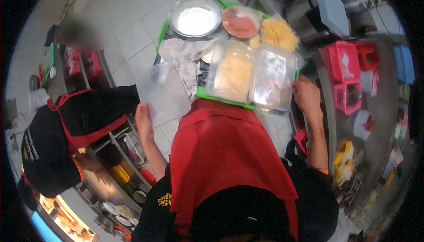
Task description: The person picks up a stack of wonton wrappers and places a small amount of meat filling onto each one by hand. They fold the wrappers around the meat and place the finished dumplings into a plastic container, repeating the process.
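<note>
Taking the worktop [204, 94] as a dial, I see the left hand [143, 119] at eight o'clock, gripping a clear lid [162, 98] by its near edge. The right hand [306, 94], at four, has its fingers curled at the side of a silvery-looking tub [274, 76] (whether they grip it, I can't tell). A tub of yellow food [231, 72] sits at six, a bowl [195, 21] of white powder at eleven, pink meat [242, 26] near twelve.
</note>
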The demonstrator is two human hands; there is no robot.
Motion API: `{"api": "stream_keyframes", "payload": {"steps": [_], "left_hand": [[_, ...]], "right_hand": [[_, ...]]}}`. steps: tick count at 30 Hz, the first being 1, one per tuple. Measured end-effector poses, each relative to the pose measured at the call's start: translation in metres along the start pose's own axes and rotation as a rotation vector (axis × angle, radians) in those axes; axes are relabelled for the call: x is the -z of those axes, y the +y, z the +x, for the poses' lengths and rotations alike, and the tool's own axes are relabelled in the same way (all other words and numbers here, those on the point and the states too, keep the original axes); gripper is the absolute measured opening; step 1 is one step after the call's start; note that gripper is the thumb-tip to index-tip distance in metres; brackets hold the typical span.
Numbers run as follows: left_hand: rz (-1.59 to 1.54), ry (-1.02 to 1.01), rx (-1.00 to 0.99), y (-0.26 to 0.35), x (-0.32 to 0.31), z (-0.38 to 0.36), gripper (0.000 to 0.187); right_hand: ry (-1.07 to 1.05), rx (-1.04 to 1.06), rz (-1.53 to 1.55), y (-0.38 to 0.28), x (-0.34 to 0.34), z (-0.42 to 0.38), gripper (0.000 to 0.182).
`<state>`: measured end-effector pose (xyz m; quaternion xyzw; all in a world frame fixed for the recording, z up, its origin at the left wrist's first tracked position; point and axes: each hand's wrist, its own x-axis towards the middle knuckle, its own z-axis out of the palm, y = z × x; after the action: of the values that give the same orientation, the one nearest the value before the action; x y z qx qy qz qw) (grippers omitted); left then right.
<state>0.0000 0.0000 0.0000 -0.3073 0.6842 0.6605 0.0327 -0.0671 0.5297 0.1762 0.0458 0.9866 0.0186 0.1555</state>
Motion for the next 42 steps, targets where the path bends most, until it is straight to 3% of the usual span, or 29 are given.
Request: {"api": "stream_keyframes", "payload": {"steps": [2,3,6,10,12,13,16,20,22,25,29,31,33,40,42], "left_hand": [[-0.047,0.023,0.001,0.037,0.037,0.0,0.022],[-0.22,-0.097,0.123,-0.027,-0.077,-0.026,0.022],[-0.088,-0.043,0.047,0.012,-0.032,0.004,0.023],[-0.097,-0.099,0.018,0.018,-0.042,0.014,0.025],[-0.107,-0.112,0.011,0.022,-0.042,0.018,0.026],[-0.086,-0.104,0.019,0.025,-0.039,0.013,0.026],[-0.094,-0.08,0.027,0.023,-0.036,0.009,0.026],[-0.121,-0.058,0.073,0.017,-0.039,0.012,0.024],[-0.138,-0.065,0.058,0.022,-0.043,0.013,0.023],[-0.162,-0.083,0.047,0.023,-0.043,0.015,0.022],[-0.106,-0.085,0.035,0.022,-0.039,0.017,0.021],[-0.126,-0.07,0.048,0.018,-0.04,0.014,0.02],[-0.139,-0.064,0.057,0.012,-0.036,0.017,0.02],[-0.118,-0.128,0.039,0.011,-0.038,0.026,0.025],[-0.118,-0.116,0.04,0.006,-0.036,0.025,0.025]], "right_hand": [[-0.054,0.246,0.134,-0.027,-0.014,-0.005,0.011],[-0.09,0.15,-0.086,0.049,0.038,-0.021,0.011],[0.111,0.093,-0.024,0.013,-0.004,0.015,0.011],[0.355,0.009,-0.023,0.018,-0.011,0.044,0.011],[0.193,0.187,0.152,0.008,-0.006,0.038,0.01],[0.18,0.183,0.156,0.005,0.003,0.026,0.01],[-0.157,0.373,0.114,0.006,0.024,0.008,0.01],[-0.13,0.374,0.052,0.004,0.003,0.025,0.009],[0.152,0.251,0.128,0.001,-0.002,0.043,0.01],[0.313,0.152,-0.006,0.011,-0.002,0.058,0.011],[0.052,0.184,-0.113,0.038,0.006,0.038,0.01],[0.048,0.195,-0.057,0.034,0.013,0.03,0.009],[0.171,0.024,-0.155,0.035,0.008,0.032,0.009],[0.308,0.099,-0.136,0.028,-0.009,0.041,0.008],[-0.021,0.05,-0.206,0.036,-0.007,0.027,0.011]]}}
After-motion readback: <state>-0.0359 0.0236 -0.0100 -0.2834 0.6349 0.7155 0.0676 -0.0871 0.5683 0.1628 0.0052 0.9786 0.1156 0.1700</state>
